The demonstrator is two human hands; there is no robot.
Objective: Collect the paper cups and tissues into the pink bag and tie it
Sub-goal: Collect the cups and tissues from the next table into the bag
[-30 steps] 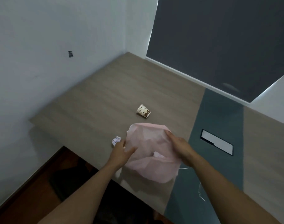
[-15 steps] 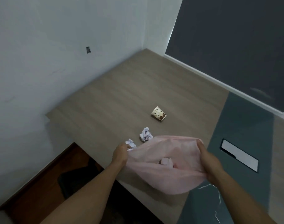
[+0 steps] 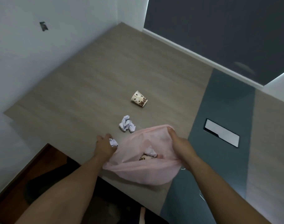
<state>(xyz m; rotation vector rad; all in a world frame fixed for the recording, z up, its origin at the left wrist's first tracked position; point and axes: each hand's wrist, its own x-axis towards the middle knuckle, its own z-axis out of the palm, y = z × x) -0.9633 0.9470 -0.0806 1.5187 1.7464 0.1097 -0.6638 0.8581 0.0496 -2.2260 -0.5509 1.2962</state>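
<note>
Head view, the only one: pink bag (image 3: pixel 143 173) hangs at the near edge of the table (image 3: pixel 81 88), partly resting on it, mouth facing up toward the person. Right hand (image 3: pixel 178 143) grips the far-right rim, fingers curled over the plastic, prob. to keep the mouth stretched wide so stuff drops in w/o fuss. Left hand (image 3: pixel 105 147) sits at the bag's left edge, fingers curled round a small tissue wad (image 3: pixel 113 142), just beside the rim, so it looks abt to tip that in. Can't tell if the same hand also pinches the rim. Inside the bag already: a patterned bagged cup (image 3: pixel 144 157) w/ a bagged tissue (image 3: pixel 150 151) on top. Not yet in: a bigger tissue (image 3: pixel 127 126) lying on the table just beyond the bag mouth, and a paper cup (image 3: pixel 139 99) on its side further back, well apart from both hands. Bag kept near these, I'd guess, for short reaches. Roughly halfway; tying comes last. White hatch (image 3: pixel 222 135) sits in the grey strip to the right, not involved.
</note>
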